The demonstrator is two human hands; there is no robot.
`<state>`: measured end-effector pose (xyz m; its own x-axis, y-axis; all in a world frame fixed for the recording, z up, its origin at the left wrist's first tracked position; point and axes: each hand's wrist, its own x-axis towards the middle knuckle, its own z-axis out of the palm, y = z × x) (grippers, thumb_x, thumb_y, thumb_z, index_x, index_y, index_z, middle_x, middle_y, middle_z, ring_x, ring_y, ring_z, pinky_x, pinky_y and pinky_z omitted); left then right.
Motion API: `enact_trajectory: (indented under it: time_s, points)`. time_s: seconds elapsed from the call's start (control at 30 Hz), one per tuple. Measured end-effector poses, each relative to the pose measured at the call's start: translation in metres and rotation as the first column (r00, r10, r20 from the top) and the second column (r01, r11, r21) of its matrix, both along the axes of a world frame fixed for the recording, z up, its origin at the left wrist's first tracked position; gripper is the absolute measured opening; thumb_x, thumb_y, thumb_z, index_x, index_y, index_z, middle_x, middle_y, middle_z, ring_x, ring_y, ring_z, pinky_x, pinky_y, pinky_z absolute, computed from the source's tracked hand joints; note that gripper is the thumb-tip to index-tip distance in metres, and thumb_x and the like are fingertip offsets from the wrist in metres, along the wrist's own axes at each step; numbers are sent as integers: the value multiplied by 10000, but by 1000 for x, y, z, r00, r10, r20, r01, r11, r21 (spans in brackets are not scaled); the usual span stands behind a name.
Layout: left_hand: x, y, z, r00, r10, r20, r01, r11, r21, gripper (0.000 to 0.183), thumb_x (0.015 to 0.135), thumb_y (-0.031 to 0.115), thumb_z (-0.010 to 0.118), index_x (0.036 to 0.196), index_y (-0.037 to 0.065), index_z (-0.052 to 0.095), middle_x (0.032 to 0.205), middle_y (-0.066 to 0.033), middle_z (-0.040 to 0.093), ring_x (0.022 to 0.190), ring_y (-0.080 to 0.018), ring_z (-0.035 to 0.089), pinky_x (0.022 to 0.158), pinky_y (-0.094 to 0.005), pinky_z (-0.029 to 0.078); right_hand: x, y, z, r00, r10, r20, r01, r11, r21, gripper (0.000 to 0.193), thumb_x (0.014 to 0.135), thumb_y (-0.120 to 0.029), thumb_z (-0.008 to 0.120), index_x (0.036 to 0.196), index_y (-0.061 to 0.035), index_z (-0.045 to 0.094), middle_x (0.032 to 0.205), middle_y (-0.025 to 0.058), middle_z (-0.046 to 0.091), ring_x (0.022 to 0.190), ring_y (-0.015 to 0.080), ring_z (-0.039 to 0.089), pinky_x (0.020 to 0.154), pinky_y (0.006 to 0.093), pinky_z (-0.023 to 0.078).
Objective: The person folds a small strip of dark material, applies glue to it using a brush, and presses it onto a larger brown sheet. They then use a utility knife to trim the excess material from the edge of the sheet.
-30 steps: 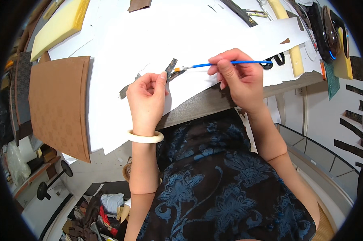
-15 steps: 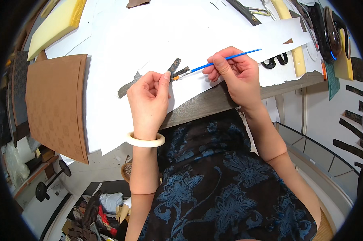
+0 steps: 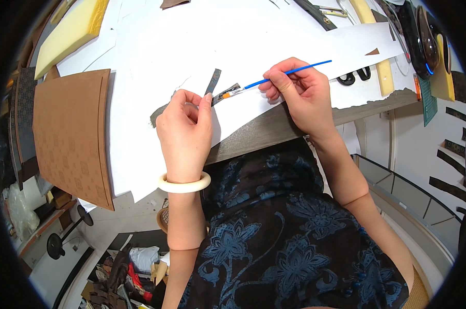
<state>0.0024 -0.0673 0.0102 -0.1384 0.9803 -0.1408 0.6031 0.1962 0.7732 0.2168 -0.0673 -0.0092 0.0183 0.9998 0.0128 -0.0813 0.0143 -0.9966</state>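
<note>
apparently, dark strip point(image 3: 213, 81) partly behind left hand point(image 3: 184, 129)

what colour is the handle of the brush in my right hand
The brush handle is blue, clearest in the head view.

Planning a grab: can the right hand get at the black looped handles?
Probably yes: nothing stands between the right hand and the black looped handles, though that hand holds a blue brush.

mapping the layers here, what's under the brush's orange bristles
A dark strip shows beside the orange bristles, over white paper. The patch directly beneath the bristles is covered.
</note>
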Motion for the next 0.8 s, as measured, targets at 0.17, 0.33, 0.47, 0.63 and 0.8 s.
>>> enact_trajectory:
  time_s: [0.17,0.33,0.47,0.63,0.8]
  points:
    - [-2,-2,-6,1000,-21,2,21,998,59,202,933,115,768,815,3,648,538,-31,577,469,-108,459,494,-277,371,11,2,0,995,-70,-66,74,996,50,127,1037,-109,672,1045,15,699,863,87,747,762,88,682,710,226,567]
    - [-2,-2,-9,999,-8,36,5,998,66,203,931,108,770,807,5,646,536,-21,566,477,-91,448,492,-270,359,-5,-3,7,999,22,46,-29,986,161,115,1036,-87,665,1033,23,697,882,86,740,782,94,704,701,224,577]
    - [-2,-3,-10,999,-6,39,3,997,79,204,931,104,770,804,5,645,539,-14,564,483,-79,442,489,-265,350,-2,-1,2,990,-15,141,2,995,96,106,1034,-71,659,1011,25,698,858,77,737,773,98,712,691,226,586]
    - [-2,-4,-9,999,-9,47,6,997,75,200,931,103,770,806,4,649,542,-13,565,483,-78,443,491,-260,352,24,-4,5,979,-150,135,129,979,158,98,1029,-70,673,1005,20,702,878,83,744,764,97,697,702,226,583]
    - [-1,-3,-12,999,-7,53,3,996,84,204,929,106,773,804,5,647,543,-15,567,481,-81,451,490,-263,356,-5,-1,11,994,15,107,-35,982,187,136,1032,-49,648,989,57,722,900,87,743,788,125,722,734,259,609]
